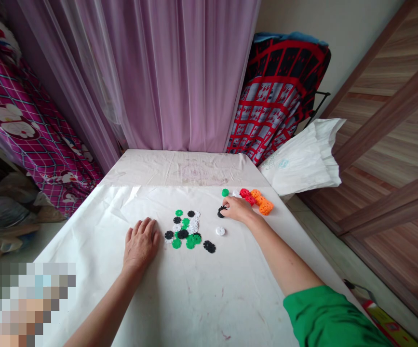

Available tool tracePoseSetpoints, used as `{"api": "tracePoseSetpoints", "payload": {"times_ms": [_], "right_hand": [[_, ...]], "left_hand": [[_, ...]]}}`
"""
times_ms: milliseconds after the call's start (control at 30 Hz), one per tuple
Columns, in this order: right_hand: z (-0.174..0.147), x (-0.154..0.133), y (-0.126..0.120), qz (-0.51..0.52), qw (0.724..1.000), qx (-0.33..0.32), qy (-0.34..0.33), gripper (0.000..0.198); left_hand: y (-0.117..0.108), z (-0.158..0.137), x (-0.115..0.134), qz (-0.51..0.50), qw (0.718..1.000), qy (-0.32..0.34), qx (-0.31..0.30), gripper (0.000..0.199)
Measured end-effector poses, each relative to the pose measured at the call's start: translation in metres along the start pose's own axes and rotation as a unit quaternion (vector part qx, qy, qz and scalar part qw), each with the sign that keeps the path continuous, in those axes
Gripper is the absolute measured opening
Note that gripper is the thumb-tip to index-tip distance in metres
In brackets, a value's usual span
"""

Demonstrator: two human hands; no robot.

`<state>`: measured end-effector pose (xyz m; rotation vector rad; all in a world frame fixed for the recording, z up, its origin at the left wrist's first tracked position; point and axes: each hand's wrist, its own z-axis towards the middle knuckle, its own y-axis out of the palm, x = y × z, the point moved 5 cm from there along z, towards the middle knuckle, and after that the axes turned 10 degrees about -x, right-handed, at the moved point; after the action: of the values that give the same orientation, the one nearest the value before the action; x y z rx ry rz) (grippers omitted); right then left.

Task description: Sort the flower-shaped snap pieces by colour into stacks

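Observation:
My left hand [141, 243] lies flat on the white-covered table with its fingers stretched out, holding nothing. To its right is a loose pile of notched plastic discs in green [176, 243], black [182, 234] and white [193, 224], some overlapping. My right hand [238, 209] is closed, with thumb and fingers at a black notched disc [221, 212]; I cannot tell whether it is one disc or a small stack. Nearer me, a white disc [220, 231] and some overlapping black discs [209, 246] lie apart from the pile. A green disc [225, 192] sits beyond my right hand.
Red discs [247, 196] and orange discs [265, 206] are gathered past my right wrist. A white bag [303, 159] stands at the table's right edge. Purple curtains [180, 72] hang behind the table [194, 299]. At lower left, a blurred-out patch covers part of the view.

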<state>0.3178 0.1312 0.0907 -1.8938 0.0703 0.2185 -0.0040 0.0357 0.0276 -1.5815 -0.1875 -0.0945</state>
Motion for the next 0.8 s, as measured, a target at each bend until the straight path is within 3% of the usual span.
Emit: {"api": "tracePoseSetpoints", "payload": {"times_ms": [233, 367, 533, 600, 667, 800], "right_hand": [[-0.006, 0.002, -0.003, 0.022, 1.0, 0.007, -0.008, 0.027], [-0.026, 0.005, -0.004, 0.05, 0.998, 0.037, -0.011, 0.017], [-0.064, -0.017, 0.035, 0.087, 0.992, -0.04, -0.082, 0.011], [-0.078, -0.03, 0.054, 0.081, 0.99, -0.054, -0.103, 0.018], [-0.087, -0.042, 0.07, 0.06, 0.992, -0.044, -0.104, 0.027], [-0.092, -0.055, 0.089, 0.028, 0.997, -0.021, -0.064, 0.024]], "left_hand": [[-0.001, 0.0, 0.001, 0.001, 1.0, 0.0, 0.003, 0.047], [-0.003, -0.001, 0.002, 0.007, 1.0, -0.002, -0.003, 0.047], [-0.002, -0.001, 0.002, 0.008, 1.0, -0.003, -0.005, 0.047], [-0.001, 0.0, 0.002, 0.009, 1.0, -0.003, -0.006, 0.047], [-0.001, 0.0, 0.002, 0.009, 1.0, -0.002, -0.004, 0.047], [-0.001, 0.0, 0.002, 0.007, 1.0, 0.002, 0.0, 0.047]]}}
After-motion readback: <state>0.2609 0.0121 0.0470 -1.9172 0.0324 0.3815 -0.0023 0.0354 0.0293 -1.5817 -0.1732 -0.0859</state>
